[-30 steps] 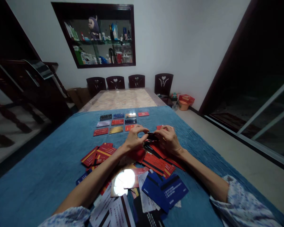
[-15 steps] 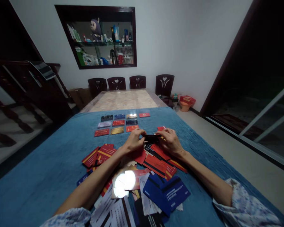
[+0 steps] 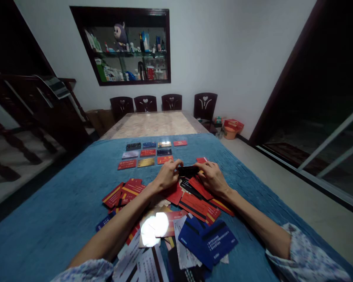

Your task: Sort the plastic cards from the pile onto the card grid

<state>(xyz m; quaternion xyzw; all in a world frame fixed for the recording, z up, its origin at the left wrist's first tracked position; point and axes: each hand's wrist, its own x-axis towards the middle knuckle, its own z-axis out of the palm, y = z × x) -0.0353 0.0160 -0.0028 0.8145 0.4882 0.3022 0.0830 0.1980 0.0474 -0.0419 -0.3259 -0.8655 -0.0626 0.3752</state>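
Note:
A black card [image 3: 188, 171] is held between my two hands, just above a loose heap of cards. My left hand [image 3: 168, 173] pinches its left end, and my right hand [image 3: 212, 176] pinches its right end. Below lie red cards [image 3: 193, 205] with dark stripes, partly under my right hand. Nearer to me are blue cards [image 3: 217, 241] and white cards [image 3: 153, 263]. More red cards [image 3: 131, 190] lie left of my left forearm. Beyond my hands, several cards are laid in rows, among them a gold card [image 3: 146, 162] and a red card [image 3: 180, 143].
A blue cloth [image 3: 67, 199] covers the near part of the table, whose patterned top [image 3: 155, 124] shows beyond it. Dark chairs [image 3: 205, 105] stand at the far end. A bright light spot [image 3: 155, 228] washes out part of the heap.
The black card has tilted slightly, so more of its dark face shows. Both hands keep their pinch on it and have hardly moved.

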